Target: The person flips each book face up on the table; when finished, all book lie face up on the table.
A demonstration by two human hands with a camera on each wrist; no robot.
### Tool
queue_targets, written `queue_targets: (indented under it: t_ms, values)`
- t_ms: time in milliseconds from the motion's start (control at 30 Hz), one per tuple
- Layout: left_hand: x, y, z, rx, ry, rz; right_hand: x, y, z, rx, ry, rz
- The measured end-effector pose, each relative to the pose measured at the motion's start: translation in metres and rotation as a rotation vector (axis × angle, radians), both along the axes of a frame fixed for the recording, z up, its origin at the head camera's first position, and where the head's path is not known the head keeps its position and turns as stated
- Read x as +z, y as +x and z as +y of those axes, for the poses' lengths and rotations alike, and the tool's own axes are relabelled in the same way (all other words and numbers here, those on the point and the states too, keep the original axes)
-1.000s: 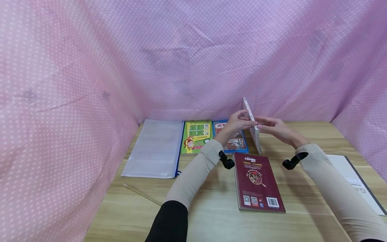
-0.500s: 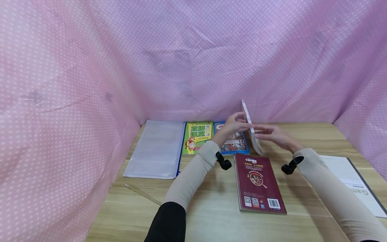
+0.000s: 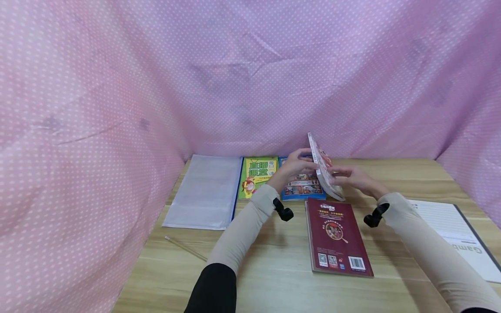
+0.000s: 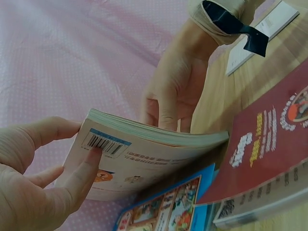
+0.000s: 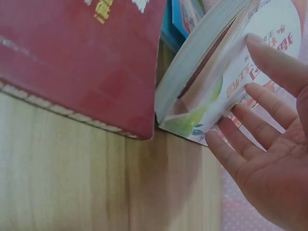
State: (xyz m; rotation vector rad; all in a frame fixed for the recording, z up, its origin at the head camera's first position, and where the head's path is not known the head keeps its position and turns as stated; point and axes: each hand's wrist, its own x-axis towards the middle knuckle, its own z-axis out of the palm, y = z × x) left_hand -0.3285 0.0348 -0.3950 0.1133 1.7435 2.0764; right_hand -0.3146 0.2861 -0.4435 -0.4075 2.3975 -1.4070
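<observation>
White book (image 3: 323, 161) is tilted on edge between the hands, beside the blue book (image 3: 300, 190) and just beyond the red book (image 3: 338, 239); left hand (image 3: 294, 168) pinches its edge; right hand (image 3: 358, 179), fingers loosely extended, touches its cover; green book (image 3: 259, 170) lies between blue book and pouch (image 3: 202, 191).

Green book (image 3: 257, 177) reads "直播课堂"; white pad (image 3: 462, 234), "Gamb".

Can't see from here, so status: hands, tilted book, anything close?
Left hand holds tilted book. Right hand touches its other face. Maroon book lies close to its near end.
</observation>
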Motion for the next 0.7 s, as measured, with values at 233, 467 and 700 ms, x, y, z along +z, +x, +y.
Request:
queue_targets:
  t_ms: [233,467,700]
  values:
    - [-0.008,-0.002,-0.007,0.017,-0.008,-0.026,-0.004,-0.004,0.003,-0.045,0.101,-0.017]
    - [-0.014,-0.002,-0.009,0.032,0.018,-0.041,-0.007,-0.008,0.008,-0.066,0.177,-0.025]
    - [-0.022,-0.003,-0.007,0.025,-0.028,-0.030,-0.012,-0.011,0.014,-0.078,0.221,-0.019]
